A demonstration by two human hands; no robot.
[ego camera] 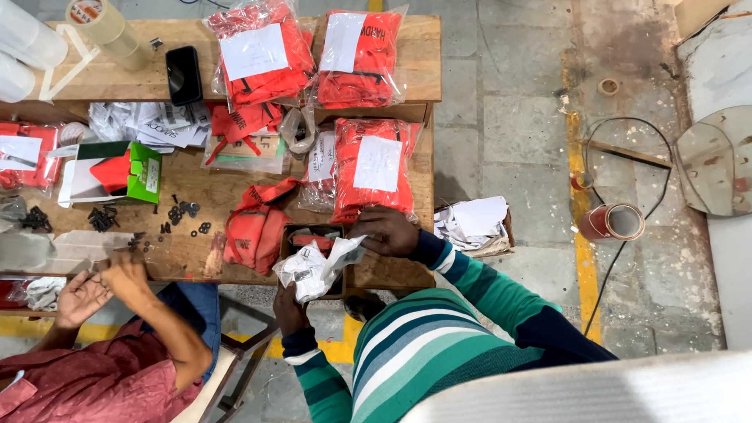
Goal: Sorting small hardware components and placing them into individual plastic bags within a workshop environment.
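The left hand (291, 312) holds a crumpled clear bag (319, 266) from below, just off the counter (392, 274) edge. The right hand (385, 232) pinches the bag's top end. The bag slants up toward the right hand, beside the red pouch (254, 235)

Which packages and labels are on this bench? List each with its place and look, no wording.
Two clear bags of orange fabric, white rectangular labels: top shelf.
Third labelled orange bag: bench, above the right hand.
Fourth labelled orange bag: left edge.
Green and white box: left of centre.
Crumpled clear packet: held by the left hand.
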